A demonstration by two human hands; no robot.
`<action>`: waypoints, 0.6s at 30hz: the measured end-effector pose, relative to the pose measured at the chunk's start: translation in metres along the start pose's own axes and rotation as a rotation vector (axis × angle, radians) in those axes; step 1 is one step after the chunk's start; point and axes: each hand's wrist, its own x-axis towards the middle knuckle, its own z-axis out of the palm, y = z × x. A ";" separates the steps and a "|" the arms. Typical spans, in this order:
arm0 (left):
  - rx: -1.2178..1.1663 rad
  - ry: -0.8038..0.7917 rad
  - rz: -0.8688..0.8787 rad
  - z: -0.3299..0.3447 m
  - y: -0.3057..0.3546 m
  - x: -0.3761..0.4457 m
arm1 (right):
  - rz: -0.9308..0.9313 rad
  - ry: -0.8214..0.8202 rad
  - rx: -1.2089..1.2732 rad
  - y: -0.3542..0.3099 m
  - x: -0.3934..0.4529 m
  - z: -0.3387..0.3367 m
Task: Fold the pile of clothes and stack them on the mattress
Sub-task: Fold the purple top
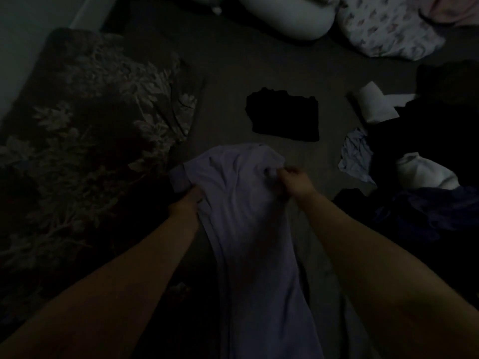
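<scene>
Looking down through the head camera, I see a very dim room and both bare forearms reaching forward over a grey mattress [228,73]. My left hand [186,200] grips the left edge of a pale lilac shirt [246,203], just below its short sleeve, fingers curled into the cloth. My right hand [295,180] pinches a bunch of the same shirt near its upper right corner. The shirt hangs between the two hands and trails down toward me, its top lying on the mattress. Beyond it, apart from the shirt, a folded black garment [283,115] lies flat on the mattress. To the right sits the unsorted pile of clothes [427,156], mostly dark pieces with a few white and pale blue ones mixed in. A dark floral blanket [98,112] covers the left side. At the far edge I make out a white pillow [285,16] and a patterned pillow [388,29] beside it.
</scene>
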 end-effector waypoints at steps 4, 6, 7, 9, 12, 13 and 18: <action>-0.053 -0.069 0.007 0.009 0.002 0.018 | 0.170 0.019 0.286 -0.018 0.033 0.021; -0.069 -0.087 0.010 0.012 0.008 0.019 | 0.221 -0.063 0.279 -0.026 0.037 0.028; -0.051 -0.122 0.000 0.014 0.012 0.019 | 0.231 -0.097 0.252 -0.029 0.037 0.030; -0.003 -0.183 -0.005 0.020 0.018 0.022 | 0.184 -0.097 0.312 -0.033 0.040 0.028; 0.065 -0.175 0.074 0.030 0.029 0.021 | 0.044 -0.039 0.527 -0.037 0.051 0.003; 0.076 -0.171 0.121 0.035 0.033 0.023 | 0.017 -0.034 0.552 -0.043 0.055 -0.010; -0.096 -0.399 0.244 0.073 0.070 0.026 | -0.138 -0.073 0.539 -0.080 0.092 -0.071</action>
